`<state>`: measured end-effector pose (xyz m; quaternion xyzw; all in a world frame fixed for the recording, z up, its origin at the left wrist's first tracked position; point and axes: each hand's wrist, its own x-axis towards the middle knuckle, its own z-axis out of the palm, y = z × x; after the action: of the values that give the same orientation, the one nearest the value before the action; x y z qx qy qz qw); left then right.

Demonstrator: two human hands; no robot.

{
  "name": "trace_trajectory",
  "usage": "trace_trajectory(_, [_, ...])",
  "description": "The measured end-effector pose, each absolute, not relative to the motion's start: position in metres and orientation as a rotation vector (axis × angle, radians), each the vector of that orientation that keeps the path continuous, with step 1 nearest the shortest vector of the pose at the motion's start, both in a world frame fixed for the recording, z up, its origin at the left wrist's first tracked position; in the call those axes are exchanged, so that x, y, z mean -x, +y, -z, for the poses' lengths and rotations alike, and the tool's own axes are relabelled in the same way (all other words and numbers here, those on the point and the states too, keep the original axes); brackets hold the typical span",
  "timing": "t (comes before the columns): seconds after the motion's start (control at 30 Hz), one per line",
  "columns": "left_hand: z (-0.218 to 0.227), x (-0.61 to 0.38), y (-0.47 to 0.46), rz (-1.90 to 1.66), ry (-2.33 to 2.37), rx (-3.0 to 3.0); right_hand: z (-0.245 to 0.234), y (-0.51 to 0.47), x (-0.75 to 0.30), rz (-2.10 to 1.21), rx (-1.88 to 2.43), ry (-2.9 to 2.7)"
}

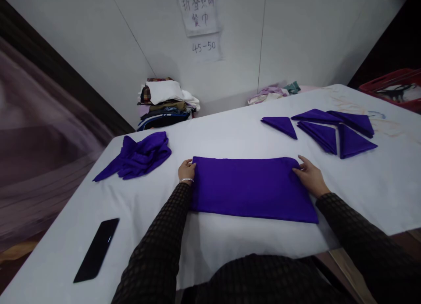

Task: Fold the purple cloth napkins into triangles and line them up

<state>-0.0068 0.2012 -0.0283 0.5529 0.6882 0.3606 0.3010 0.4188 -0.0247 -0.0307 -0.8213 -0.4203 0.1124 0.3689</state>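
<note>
A purple cloth napkin, doubled into a wide rectangle, lies in front of me on the white-covered table. At its far left corner, my left hand pinches the edge between thumb and fingers. My right hand grips the far right corner, where the cloth rounds up slightly under the thumb. To the left lies a crumpled heap of purple cloth. Several purple napkins folded into triangles, among them a separate one and one at the near right, rest at the far right.
A black phone lies on the table at the near left. Stacked clothes and a smaller cloth pile sit along the wall behind the table. A red basket stands at the far right, and handwritten signs hang on the wall.
</note>
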Motion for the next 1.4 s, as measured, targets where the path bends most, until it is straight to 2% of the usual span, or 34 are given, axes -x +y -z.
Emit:
trace_trajectory(0.4, [0.025,0.004,0.192,-0.851,1.943,-1.658,0.026,-0.023,-0.419,-0.228,2.212,-1.220])
trace_trajectory(0.67, [0.012,0.001,0.186,-0.781,1.984,-1.729,0.018,-0.028,-0.417,-0.064,2.290,-1.448])
trace_trajectory(0.8, [0.003,0.011,0.179,-0.783,1.973,-1.755,0.008,-0.037,-0.402,0.078,2.108,-1.635])
trace_trajectory(0.97, [-0.001,0.017,0.136,-0.791,1.784,-2.028,-0.001,-0.063,-0.336,-0.160,1.791,-1.873])
trace_trajectory(1.17, [0.009,-0.006,0.058,-0.391,1.336,-2.542,0.007,-0.086,-0.259,-0.273,1.713,-2.179])
trace_trajectory(1.27, [0.012,-0.014,0.042,-0.213,1.319,-2.569,0.018,-0.089,-0.251,-0.228,1.740,-2.246])
trace_trajectory(1.4, [0.013,-0.015,0.041,-0.148,1.357,-2.563,0.030,-0.100,-0.267,-0.133,1.811,-2.251])
